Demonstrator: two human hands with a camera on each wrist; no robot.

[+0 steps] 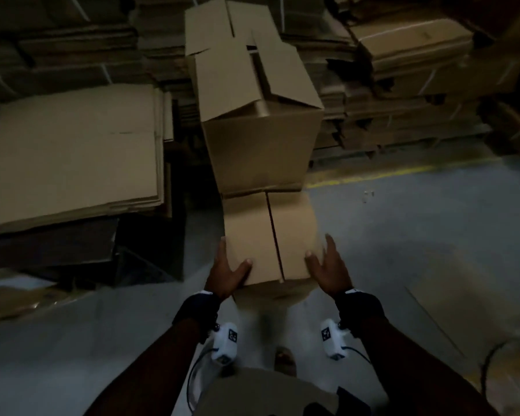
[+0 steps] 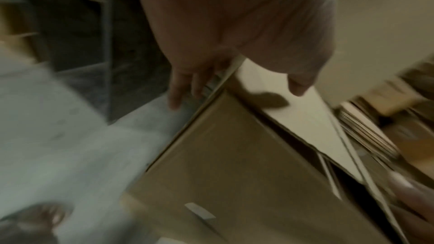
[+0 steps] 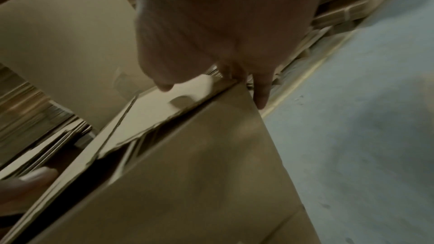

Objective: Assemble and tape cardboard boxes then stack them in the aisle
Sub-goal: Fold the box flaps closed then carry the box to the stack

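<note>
Near the person's feet on the grey concrete floor (image 1: 418,235), the brown cardboard box (image 1: 267,235) is lying untaped; left hand (image 1: 225,270) and right hand (image 1: 327,267) are spreading flat against its flaps, which are likely springing apart if pressure eases.
</note>
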